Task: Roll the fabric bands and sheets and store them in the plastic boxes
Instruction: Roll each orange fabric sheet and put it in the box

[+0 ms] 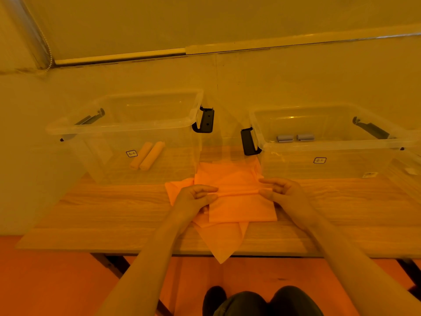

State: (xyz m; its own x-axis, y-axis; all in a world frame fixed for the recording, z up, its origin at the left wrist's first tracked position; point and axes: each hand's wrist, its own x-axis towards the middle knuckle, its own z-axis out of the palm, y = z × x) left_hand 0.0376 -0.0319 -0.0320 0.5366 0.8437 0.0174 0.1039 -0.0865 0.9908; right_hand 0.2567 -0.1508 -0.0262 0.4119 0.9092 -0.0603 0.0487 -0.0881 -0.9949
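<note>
Both hands, left hand (pixel 197 197) and right hand (pixel 281 192), are pinched on the soft orange fabric sheet (pixel 241 208) near the wooden table's (pixel 91 215) front edge, its fold laid straight across between them.

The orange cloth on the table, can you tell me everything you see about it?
The orange cloth is thin, soft-looking fabric, lying in a loose pile of overlapping sheets on the wooden table, in front of the gap between two clear boxes. One corner hangs over the near table edge. The left hand and right hand pinch a raised fold across the top sheet.
</note>
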